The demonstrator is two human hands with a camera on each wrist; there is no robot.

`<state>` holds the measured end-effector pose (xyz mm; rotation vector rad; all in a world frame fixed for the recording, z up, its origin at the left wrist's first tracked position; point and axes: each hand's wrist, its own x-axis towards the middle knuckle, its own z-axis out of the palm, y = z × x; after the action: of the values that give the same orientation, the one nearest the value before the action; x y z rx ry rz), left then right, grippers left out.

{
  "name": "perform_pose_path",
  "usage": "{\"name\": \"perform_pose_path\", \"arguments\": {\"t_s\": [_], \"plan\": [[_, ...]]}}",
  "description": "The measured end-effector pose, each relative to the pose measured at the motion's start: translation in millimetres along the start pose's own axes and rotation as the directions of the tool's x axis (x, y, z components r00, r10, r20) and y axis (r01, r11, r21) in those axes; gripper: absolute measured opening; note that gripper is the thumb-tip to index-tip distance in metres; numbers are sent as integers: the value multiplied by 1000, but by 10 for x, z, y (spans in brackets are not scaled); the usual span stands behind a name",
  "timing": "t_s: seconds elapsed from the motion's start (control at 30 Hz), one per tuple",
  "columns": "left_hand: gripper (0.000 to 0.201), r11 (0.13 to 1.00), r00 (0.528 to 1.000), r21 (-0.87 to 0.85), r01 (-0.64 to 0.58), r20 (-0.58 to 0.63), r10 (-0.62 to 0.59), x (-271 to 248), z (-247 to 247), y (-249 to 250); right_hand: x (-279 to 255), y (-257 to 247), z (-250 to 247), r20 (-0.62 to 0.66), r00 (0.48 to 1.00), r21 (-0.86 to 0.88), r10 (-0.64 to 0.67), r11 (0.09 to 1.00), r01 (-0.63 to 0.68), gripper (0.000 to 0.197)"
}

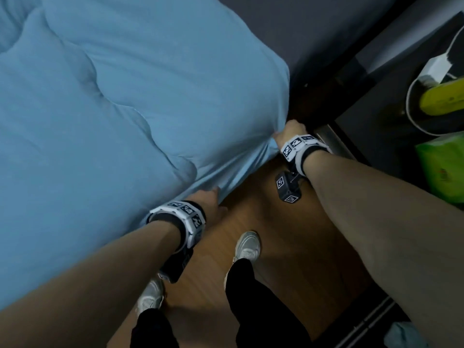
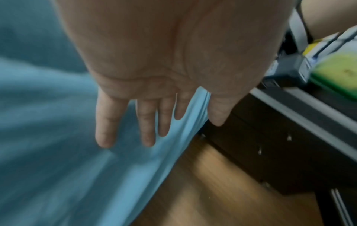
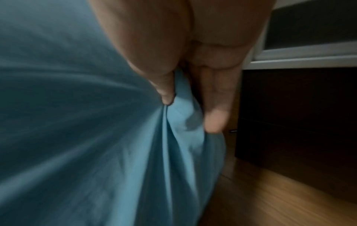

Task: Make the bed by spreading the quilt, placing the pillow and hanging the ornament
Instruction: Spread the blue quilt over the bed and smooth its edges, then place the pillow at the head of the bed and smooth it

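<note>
A light blue quilt (image 1: 113,109) covers the bed on the left, and its edge hangs down toward the wooden floor. My right hand (image 1: 286,133) grips the quilt's near corner beside the dark cabinet. In the right wrist view the thumb and fingers of the right hand (image 3: 191,113) pinch a bunched fold of the quilt (image 3: 77,137). My left hand (image 1: 213,200) lies lower along the hanging edge. In the left wrist view the left hand (image 2: 164,130) has straight, spread fingers over the quilt (image 2: 48,152) and holds nothing. No pillow or ornament is in view.
A dark cabinet (image 1: 376,116) stands close on the right. On it are a green packet (image 1: 444,167), a yellow-green object (image 1: 442,99) and a white charger (image 1: 437,69). My shoes (image 1: 247,247) stand on the narrow strip of wooden floor (image 1: 276,234). Dark grey bedding (image 1: 313,33) shows beyond the quilt.
</note>
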<state>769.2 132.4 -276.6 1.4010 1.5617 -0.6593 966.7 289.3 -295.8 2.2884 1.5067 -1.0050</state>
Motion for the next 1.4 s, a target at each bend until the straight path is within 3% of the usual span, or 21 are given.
{"name": "perform_pose_path", "arguments": {"t_s": [0.1,0.2,0.27,0.33,0.4,0.47,0.6,0.7,0.93,1.2,1.3,1.4], "plan": [[69,995,991,-94,42,-122,-53,30,-140,-145,-181,-14,12,167,984,-210,-66,973,101,55],[74,986,987,-156,52,-140,-74,130,-225,-145,-358,-141,101,345,906,-260,-247,902,345,44],[83,989,990,-143,48,-125,-66,215,-252,-53,-342,-313,80,351,865,-204,-359,872,445,41],[83,991,990,-123,48,-124,-63,271,-307,73,-181,-382,-55,294,894,-237,-338,881,410,44],[72,997,993,-66,25,-115,-33,199,-374,207,-13,-282,-244,195,956,-270,-218,926,266,50],[58,1000,992,-8,-22,-123,21,33,-511,301,-20,-212,-462,106,976,-252,-189,945,210,50],[36,997,977,-47,-68,-204,57,-376,-1016,345,-349,-392,-944,240,942,-286,-234,911,298,27],[28,995,964,-32,-94,-254,83,-566,-1502,306,-456,-691,-1366,269,931,-330,-246,885,330,30],[45,986,899,-128,-104,-437,38,-558,-3220,-3,-251,-1935,-2486,234,903,-359,-361,831,425,34],[60,975,870,-221,-27,-486,-86,-209,-4660,-223,348,-3127,-3168,143,906,-91,-399,906,414,26],[68,957,842,-289,1,-516,-157,-57,-5033,-315,625,-3447,-3276,177,908,62,-379,925,374,39],[76,915,791,-404,16,-554,-258,195,-5403,-465,972,-3817,-3295,310,893,173,-325,943,283,61]]}}
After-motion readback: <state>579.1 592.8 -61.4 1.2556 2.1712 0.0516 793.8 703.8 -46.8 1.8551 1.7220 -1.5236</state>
